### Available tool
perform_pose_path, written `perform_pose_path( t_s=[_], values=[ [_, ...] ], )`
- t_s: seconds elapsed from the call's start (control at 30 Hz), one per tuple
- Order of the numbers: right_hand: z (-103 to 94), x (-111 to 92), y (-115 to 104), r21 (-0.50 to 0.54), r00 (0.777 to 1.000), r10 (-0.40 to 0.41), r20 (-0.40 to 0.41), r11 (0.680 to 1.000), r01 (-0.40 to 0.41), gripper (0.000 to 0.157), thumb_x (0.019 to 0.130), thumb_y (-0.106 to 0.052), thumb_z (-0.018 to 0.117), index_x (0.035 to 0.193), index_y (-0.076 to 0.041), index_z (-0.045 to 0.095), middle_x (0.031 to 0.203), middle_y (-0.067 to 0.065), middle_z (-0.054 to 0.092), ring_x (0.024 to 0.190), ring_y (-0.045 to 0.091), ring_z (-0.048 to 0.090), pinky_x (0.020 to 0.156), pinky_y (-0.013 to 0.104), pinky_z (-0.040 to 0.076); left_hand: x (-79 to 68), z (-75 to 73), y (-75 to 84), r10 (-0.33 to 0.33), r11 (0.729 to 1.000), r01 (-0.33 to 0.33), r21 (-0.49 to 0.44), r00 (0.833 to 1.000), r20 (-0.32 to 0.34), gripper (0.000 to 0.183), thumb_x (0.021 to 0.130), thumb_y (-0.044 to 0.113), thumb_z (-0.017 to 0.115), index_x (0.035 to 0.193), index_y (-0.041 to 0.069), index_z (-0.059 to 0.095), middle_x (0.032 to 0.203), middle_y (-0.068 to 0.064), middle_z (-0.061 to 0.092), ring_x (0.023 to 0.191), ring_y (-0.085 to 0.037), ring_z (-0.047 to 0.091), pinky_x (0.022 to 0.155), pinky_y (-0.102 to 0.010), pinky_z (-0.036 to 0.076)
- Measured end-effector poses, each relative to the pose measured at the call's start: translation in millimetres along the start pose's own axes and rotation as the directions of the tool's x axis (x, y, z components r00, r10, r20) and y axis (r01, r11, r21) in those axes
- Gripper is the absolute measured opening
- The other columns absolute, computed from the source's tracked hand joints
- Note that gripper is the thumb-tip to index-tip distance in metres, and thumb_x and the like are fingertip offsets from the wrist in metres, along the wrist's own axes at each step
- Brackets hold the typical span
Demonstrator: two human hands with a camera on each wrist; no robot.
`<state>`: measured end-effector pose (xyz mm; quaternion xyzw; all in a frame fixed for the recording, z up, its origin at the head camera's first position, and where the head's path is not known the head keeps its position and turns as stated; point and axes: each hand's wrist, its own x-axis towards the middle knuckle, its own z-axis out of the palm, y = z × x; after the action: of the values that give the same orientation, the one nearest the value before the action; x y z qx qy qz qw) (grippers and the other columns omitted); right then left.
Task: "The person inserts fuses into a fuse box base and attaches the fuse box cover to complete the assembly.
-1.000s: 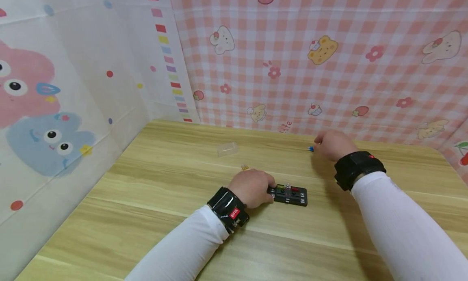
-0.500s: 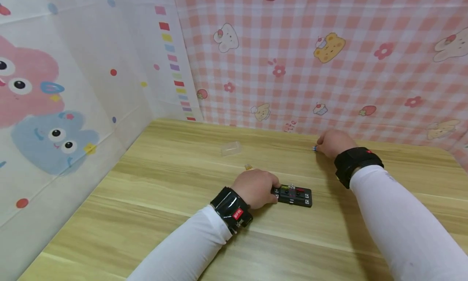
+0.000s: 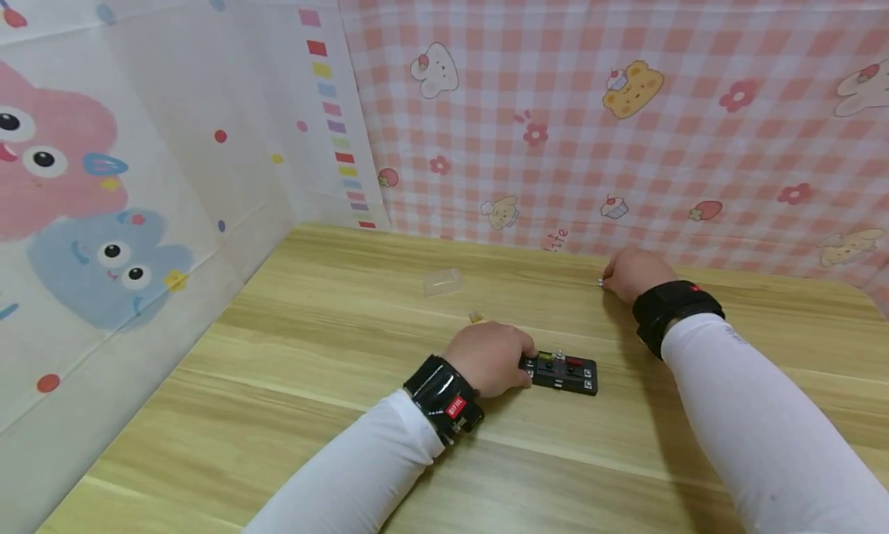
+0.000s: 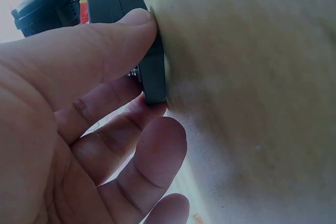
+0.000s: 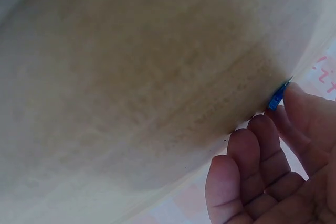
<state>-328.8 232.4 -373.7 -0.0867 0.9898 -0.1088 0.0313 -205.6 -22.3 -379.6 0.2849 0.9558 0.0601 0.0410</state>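
Observation:
In the head view my left hand (image 3: 489, 358) grips the left end of a black fuse block (image 3: 569, 373), which lies flat on the table. Thumb and fingers hold its two long sides, as the left wrist view confirms. Yellow and red fuses sit in the block, with metal screw terminals at its end. Further back, my right hand (image 3: 637, 275) is low over the table, pinching a small blue blade fuse (image 5: 276, 97) between thumb and forefinger. Its metal prongs point left in the head view; most of its body is hidden by the fingertips.
A yellow blade fuse (image 3: 475, 316) lies just behind the left hand. Behind that is a clear plastic cover (image 3: 442, 282). The wooden table (image 3: 333, 326) meets a pink checked cloth (image 3: 472, 117) at the back and a white printed cloth (image 3: 194, 179) at the left.
The right fingers have closed further over the blue fuse, so less of it shows. The head view has shifted slightly, while the left hand keeps its grip on the fuse block.

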Motion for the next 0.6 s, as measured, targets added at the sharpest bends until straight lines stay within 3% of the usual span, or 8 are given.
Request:
perform_pose_path(
  t_s=[0.17, 0.6],
  values=[
    [-1.4, -1.8, -0.6, -0.017, 1.0, -0.014, -0.017, 1.0, 0.014, 0.018, 0.082, -0.014, 0.065, 0.095, -0.003, 0.073, 0.099, 0.019, 0.067, 0.08, 0.028, 0.055, 0.079, 0.048, 0.046, 0.0, -0.9, 0.8, -0.002, 1.0, 0.002, -0.001, 1.0, 0.004, 0.036, 0.077, 0.043, 0.074, 0.111, 0.03, 0.068, 0.103, 0.013, 0.066, 0.085, -0.007, 0.055, 0.069, -0.028, 0.046],
    [1.9, 1.1, -0.5, -0.014, 1.0, 0.023, -0.003, 1.0, -0.023, 0.011, 0.082, -0.01, 0.067, 0.087, -0.003, 0.074, 0.085, 0.014, 0.066, 0.071, 0.028, 0.049, 0.067, 0.042, 0.043, -0.2, -0.2, 0.2, -0.004, 1.0, 0.004, -0.012, 1.0, 0.001, 0.036, 0.077, 0.042, 0.075, 0.11, 0.03, 0.069, 0.103, 0.013, 0.066, 0.085, -0.007, 0.055, 0.07, -0.028, 0.046]
  ],
)
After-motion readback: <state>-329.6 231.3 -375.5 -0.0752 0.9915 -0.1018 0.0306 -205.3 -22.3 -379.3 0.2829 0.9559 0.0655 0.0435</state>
